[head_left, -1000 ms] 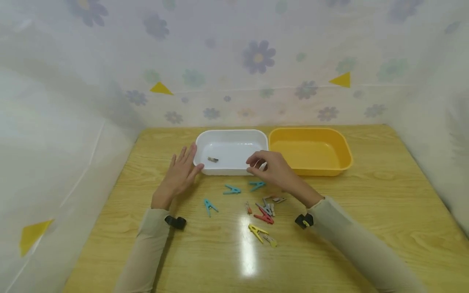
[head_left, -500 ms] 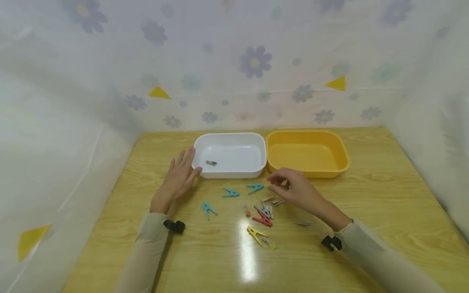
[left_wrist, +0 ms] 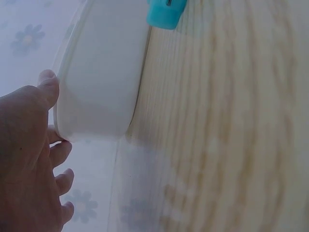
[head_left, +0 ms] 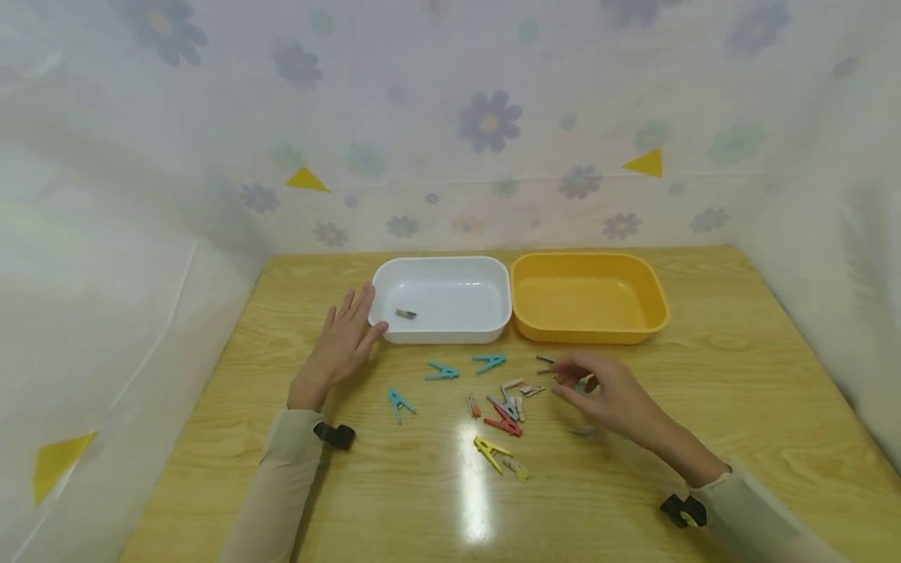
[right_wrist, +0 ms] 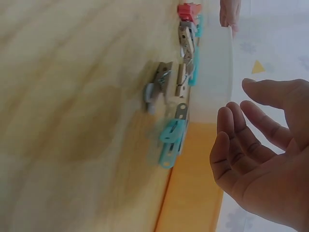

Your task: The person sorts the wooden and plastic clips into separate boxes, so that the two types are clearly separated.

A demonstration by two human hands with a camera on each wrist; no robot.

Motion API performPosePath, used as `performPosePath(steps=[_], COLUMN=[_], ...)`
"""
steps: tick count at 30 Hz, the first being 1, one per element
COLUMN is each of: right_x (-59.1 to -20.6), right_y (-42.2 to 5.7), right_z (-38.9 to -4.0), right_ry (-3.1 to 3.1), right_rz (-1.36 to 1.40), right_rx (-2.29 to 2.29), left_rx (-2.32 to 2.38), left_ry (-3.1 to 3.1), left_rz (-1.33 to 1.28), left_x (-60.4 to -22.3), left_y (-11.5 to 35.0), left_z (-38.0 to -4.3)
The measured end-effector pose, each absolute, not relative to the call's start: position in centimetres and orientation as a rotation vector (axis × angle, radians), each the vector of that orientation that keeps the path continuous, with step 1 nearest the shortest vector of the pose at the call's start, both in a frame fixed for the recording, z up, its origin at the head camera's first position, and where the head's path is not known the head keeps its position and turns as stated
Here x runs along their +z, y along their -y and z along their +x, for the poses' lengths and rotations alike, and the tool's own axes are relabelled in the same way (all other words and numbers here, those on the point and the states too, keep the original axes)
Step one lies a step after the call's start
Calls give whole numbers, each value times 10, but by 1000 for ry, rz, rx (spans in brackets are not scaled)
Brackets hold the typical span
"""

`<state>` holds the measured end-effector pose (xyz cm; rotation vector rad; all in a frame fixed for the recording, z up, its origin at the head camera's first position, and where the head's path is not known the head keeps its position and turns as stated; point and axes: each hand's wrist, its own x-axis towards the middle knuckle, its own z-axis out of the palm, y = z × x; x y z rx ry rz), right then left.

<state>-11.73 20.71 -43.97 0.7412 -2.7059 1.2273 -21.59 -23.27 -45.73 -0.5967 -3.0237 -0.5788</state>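
My left hand (head_left: 336,348) rests at the left end of a white tray (head_left: 443,338), fingers spread and thumb on its near rim. A small wooden clothespin (head_left: 405,313) lies inside that tray. My right hand (head_left: 619,395) hovers over the table with loosely bent fingers and nothing between them; the right wrist view shows a gap between thumb and fingertips. Partly hidden beneath it in the head view is a grey-and-teal clothespin (right_wrist: 174,130). A small clothespin (head_left: 583,431) with a grey end lies nearer me, beside the hand.
A yellow tray (head_left: 591,336) adjoins the white one. In front lie several clothespins, among them blue ones (head_left: 442,371), a red one (head_left: 504,422), a yellow one (head_left: 490,451) and small wooden ones (head_left: 533,390). A flowered curtain (head_left: 422,156) stands behind the table (head_left: 317,500).
My right hand has moved from above the white tray's near rim rightward and toward me, past the clothespins. The left hand stays on the white tray.
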Motion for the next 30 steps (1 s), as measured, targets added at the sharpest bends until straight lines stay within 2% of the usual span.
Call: performPosePath(steps=[20, 30], right_x=[-465, -474], right_y=[-236, -242], right_z=[-77, -72], right_ry=[2778, 2840], right_rz=[729, 804], right_rx=[1217, 1205], left_rx=[-595, -598], left_ry=[3014, 3011], left_rz=[-616, -588], left_x=[-459, -464], left_y=[232, 244], left_z=[-217, -207])
